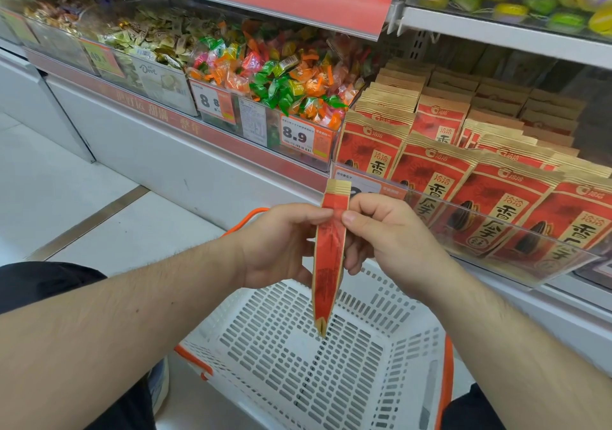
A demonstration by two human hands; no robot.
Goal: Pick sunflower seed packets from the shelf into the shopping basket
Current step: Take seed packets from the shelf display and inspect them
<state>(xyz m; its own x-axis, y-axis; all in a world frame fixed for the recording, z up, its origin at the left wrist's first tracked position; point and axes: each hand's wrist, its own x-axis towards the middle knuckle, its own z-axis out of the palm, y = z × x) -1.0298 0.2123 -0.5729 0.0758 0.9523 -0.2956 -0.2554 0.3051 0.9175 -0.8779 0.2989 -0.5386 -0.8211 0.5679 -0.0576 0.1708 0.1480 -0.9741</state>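
A red and tan sunflower seed packet (329, 257) hangs edge-on over the white shopping basket (331, 363). My left hand (281, 244) pinches its left face and my right hand (387, 241) pinches its right face, both near the top. Nothing lies in the basket, which stands on the floor below my hands. Rows of the same seed packets (490, 198) stand upright on the shelf at the right, behind a clear plastic lip (496, 231).
Bins of wrapped candies (281, 78) with 8.9 price tags (298, 136) fill the shelf to the left. A white cabinet front (165, 151) runs below the shelf. The basket has orange handles (445, 380). Pale floor tiles (66, 191) stretch to the left.
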